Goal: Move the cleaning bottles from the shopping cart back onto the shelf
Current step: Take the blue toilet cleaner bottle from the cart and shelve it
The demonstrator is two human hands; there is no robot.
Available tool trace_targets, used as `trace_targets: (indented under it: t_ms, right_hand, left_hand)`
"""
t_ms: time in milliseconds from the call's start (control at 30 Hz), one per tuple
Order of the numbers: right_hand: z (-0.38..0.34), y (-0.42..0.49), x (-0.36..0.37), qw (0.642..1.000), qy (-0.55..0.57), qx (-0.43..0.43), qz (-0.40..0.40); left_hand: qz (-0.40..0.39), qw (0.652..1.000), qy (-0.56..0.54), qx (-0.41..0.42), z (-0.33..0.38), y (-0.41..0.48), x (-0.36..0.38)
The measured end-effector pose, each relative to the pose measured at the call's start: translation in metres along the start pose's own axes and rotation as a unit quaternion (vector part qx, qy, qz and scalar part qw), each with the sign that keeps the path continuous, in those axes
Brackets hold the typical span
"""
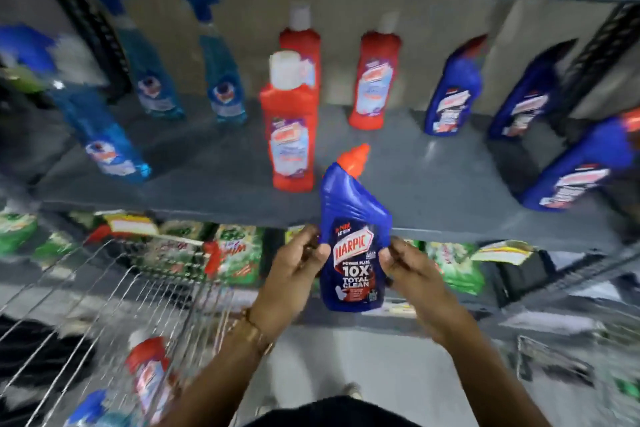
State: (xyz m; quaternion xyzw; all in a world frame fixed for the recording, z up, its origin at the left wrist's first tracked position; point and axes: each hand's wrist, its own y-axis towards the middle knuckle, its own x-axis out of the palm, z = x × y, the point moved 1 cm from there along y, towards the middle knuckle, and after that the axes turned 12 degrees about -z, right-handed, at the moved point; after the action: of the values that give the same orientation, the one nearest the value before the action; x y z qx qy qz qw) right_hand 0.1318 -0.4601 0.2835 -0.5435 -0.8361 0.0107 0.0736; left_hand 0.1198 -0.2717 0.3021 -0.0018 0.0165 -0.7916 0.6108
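Note:
A dark blue Harpic bottle (353, 236) with an orange-red cap is held upright in front of the grey shelf (214, 177), just below its front edge. My left hand (294, 270) grips its left side and my right hand (405, 267) grips its right side. On the shelf stand three light blue spray bottles (104, 135), three red bottles (291, 135) and three dark blue bottles (450, 94). The wire shopping cart (114, 295) sits at lower left with a red bottle (152, 378) and a blue spray bottle (90, 409) inside.
Green packets (239, 253) fill the lower shelf behind the cart and my hands. Black perforated uprights (599, 55) frame the shelf at left and right. Bare shelf surface lies between the red bottles and the dark blue ones. Pale floor shows below.

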Motion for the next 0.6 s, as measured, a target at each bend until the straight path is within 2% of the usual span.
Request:
trace_targets:
  t_ms: [100, 267, 400, 600]
  right_hand:
    - [-0.005, 0.002, -0.053, 0.998, -0.009, -0.05, 0.04]
    - [-0.017, 0.023, -0.14, 0.987, -0.04, -0.112, 0.105]
    - [-0.016, 0.045, -0.182, 0.98, -0.062, -0.102, 0.159]
    - [-0.022, 0.059, -0.22, 0.978, -0.074, -0.096, 0.167]
  left_hand:
    - [-0.041, 0.997, 0.042, 0.042, 0.006, 0.049, 0.039]
    - [-0.067, 0.988, 0.095, 0.105, 0.013, 0.134, 0.097]
    - [-0.045, 0.989, 0.109, 0.088, 0.01, 0.181, 0.126]
    - [-0.042, 0.99, 0.107, 0.083, 0.001, 0.22, 0.147]
